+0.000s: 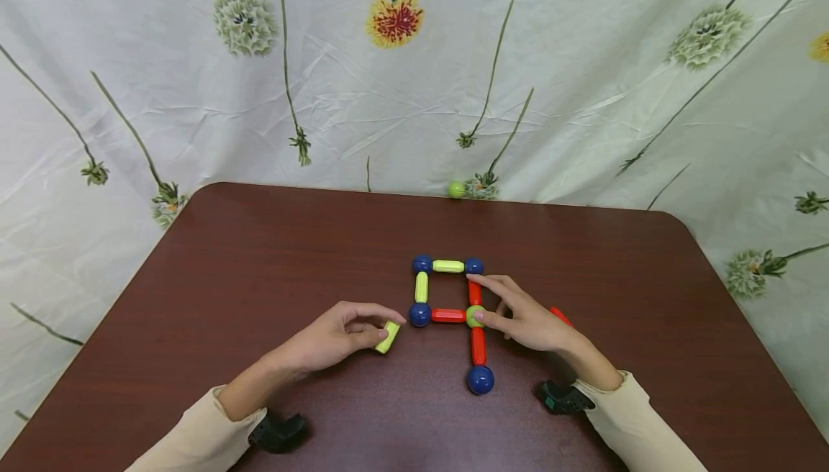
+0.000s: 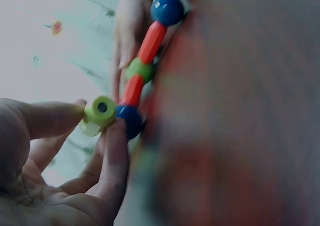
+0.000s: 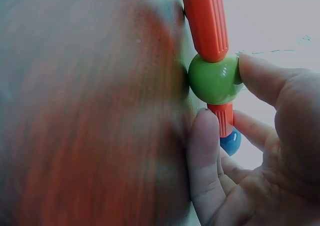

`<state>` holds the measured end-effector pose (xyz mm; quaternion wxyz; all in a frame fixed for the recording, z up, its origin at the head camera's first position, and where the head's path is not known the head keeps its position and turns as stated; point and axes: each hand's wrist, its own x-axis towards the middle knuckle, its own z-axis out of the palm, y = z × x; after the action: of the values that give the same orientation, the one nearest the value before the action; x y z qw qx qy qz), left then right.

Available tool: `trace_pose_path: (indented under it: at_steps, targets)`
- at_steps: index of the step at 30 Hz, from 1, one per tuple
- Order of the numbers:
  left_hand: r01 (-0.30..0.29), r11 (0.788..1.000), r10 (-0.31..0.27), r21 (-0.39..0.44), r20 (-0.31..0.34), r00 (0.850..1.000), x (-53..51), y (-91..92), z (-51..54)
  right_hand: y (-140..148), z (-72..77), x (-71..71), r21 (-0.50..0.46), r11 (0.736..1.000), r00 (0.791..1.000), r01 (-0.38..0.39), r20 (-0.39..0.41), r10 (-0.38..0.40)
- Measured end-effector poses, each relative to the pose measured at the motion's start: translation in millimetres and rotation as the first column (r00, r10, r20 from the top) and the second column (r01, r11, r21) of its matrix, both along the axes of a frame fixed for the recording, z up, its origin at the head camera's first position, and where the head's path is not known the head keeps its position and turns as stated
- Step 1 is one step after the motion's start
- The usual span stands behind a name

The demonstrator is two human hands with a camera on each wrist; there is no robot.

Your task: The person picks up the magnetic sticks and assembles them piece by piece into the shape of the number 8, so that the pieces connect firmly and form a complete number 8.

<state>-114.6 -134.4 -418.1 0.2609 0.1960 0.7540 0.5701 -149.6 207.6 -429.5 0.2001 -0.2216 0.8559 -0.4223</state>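
On the brown table lies a flat frame of magnetic building sticks and balls. Its square has three blue balls (image 1: 419,314), a green ball (image 1: 475,316), two yellow-green sticks (image 1: 447,266) and two red sticks (image 1: 448,316). Another red stick (image 1: 478,346) runs from the green ball toward the near side, ending in a blue ball (image 1: 481,380). My left hand (image 1: 333,335) pinches a loose yellow-green stick (image 2: 98,116) just left of the square's near-left ball. My right hand (image 1: 527,314) holds the frame's right side, thumb on the green ball, index finger reaching to the far-right corner.
A separate red stick (image 1: 560,316) lies partly hidden behind the right hand. Another green ball (image 1: 456,190) sits at the table's far edge, against a flowered white cloth (image 1: 337,98). Dark wrist cameras (image 1: 278,434) hang beneath both forearms near the tabletop.
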Motion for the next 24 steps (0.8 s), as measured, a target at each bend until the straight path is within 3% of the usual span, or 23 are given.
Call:
trace_pose_path:
  at_steps: [5,10,15,24]
  targets:
    - [-0.002,0.998,0.000,0.061,0.039,0.999,8.2,16.4,-7.4,0,0.1,0.7,-0.002,1.000,1.000,0.005,-0.003,-0.005]
    - [-0.057,0.996,0.053,0.075,0.051,0.997,13.3,28.3,-12.1,0,-0.6,0.7,0.001,1.000,1.000,0.010,-0.002,-0.010]
    - [-0.096,0.993,0.092,0.072,0.053,0.994,15.2,33.3,-13.6,-1,-0.9,0.3,0.006,1.000,1.000,0.012,-0.001,-0.012]
    - [-0.101,0.994,0.100,0.040,0.026,0.995,18.4,35.6,-11.7,-1,-0.2,0.4,0.012,1.000,1.000,0.012,-0.004,-0.012]
